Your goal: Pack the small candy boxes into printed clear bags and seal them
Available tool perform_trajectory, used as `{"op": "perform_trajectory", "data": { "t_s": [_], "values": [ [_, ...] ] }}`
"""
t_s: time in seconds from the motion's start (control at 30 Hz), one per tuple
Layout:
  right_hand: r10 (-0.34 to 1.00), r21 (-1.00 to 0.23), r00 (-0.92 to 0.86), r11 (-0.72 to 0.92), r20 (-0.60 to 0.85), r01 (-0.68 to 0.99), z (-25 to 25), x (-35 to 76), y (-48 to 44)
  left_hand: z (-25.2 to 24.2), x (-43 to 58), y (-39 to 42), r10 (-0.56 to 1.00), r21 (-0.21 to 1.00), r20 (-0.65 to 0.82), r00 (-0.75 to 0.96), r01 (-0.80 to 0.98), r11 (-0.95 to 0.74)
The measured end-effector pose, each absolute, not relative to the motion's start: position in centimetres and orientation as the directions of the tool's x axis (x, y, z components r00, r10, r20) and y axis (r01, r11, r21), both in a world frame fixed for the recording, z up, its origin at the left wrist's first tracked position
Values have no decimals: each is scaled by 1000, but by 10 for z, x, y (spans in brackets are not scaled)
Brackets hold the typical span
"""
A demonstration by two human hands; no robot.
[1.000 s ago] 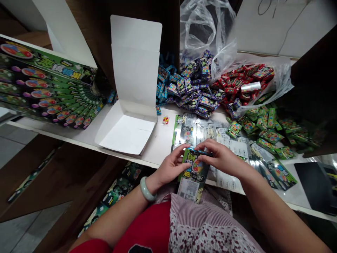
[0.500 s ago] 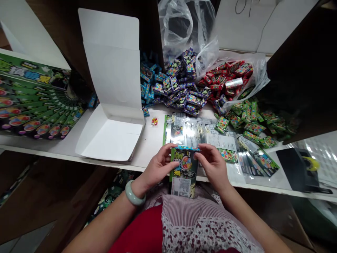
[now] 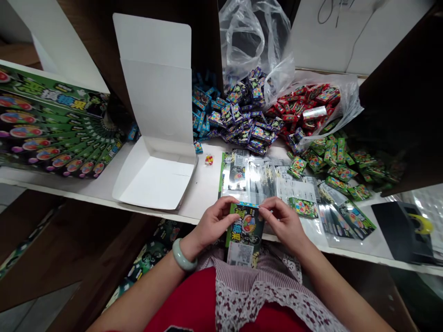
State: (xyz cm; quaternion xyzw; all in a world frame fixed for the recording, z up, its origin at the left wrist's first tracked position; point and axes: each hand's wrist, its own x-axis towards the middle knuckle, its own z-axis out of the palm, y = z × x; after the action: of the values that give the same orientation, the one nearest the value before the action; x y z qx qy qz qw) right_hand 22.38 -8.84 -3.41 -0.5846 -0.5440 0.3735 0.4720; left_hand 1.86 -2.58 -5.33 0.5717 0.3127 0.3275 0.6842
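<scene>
Both my hands hold one green printed packet [image 3: 244,230] upright at the table's near edge, over my lap. My left hand [image 3: 212,224], with a pale green bangle on the wrist, pinches its left top corner. My right hand [image 3: 284,223] pinches the right top corner. Just beyond the packet lies a spread of flat shiny packets [image 3: 277,182] on the white table [image 3: 207,184]. One small green box [image 3: 303,207] lies on them right of my right hand.
An open white carton [image 3: 155,175] with raised lid stands to the left. Fanned green cartons [image 3: 58,129] lie far left. Piles of small blue boxes [image 3: 238,115], red boxes [image 3: 308,106] in a clear bag and green boxes [image 3: 342,166] fill the back. A black device [image 3: 404,230] sits right.
The view shifted slightly; my hands stay on the packet's top corners, now a little closer together and lower against the table edge.
</scene>
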Motion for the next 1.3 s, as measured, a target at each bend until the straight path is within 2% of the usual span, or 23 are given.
{"op": "perform_trajectory", "data": {
  "t_s": [0.1, 0.17, 0.23, 0.3, 0.37, 0.47, 0.6, 0.7, 0.87, 1.03, 1.2, 1.3],
  "values": [
    [986, -956, 137, 51, 93, 288, -31, 223, -83, -46, 20, -22, 831, 998, -5, 557, -49, 39],
    [981, -954, 151, 71, 119, 291, -28, 223, -76, -40, 24, -16, 876, 996, 90, 474, -37, -82],
    [976, -972, 187, 64, 108, 224, -25, 222, -69, -35, 30, -11, 908, 987, 159, 388, -55, -150],
    [976, -993, 211, 26, 50, 113, -22, 220, -63, -32, 35, -8, 932, 988, 144, 332, -99, -118],
    [980, -996, 200, -1, 17, 89, -19, 219, -61, -32, 36, -7, 946, 987, 84, 313, -154, -37],
    [988, -971, 120, 65, 95, 229, -11, 219, -63, -32, 32, -8, 942, 981, 83, 326, -192, -20],
    [986, -935, 39, 139, 160, 325, 0, 217, -64, -25, 27, -7, 882, 975, 204, 424, -169, -144],
    [991, -916, 55, 88, 119, 393, 6, 213, -59, -16, 30, -5, 904, 985, 157, 398, -127, -115],
    [998, -921, 64, -51, -28, 385, 15, 209, -53, -6, 33, 2, 924, 999, 35, 381, -30, -26],
    [1000, -876, 1, 15, 18, 483, 17, 210, -52, -6, 27, 9, 866, 999, 45, 498, -13, -45],
    [999, -883, -14, -29, -41, 469, 17, 211, -51, -11, 24, 11, 836, 991, 121, 536, -23, -129],
    [1000, -819, -15, 25, 20, 573, 18, 211, -49, -13, 21, 10, 807, 958, 251, 534, -18, -287]
  ]
}}
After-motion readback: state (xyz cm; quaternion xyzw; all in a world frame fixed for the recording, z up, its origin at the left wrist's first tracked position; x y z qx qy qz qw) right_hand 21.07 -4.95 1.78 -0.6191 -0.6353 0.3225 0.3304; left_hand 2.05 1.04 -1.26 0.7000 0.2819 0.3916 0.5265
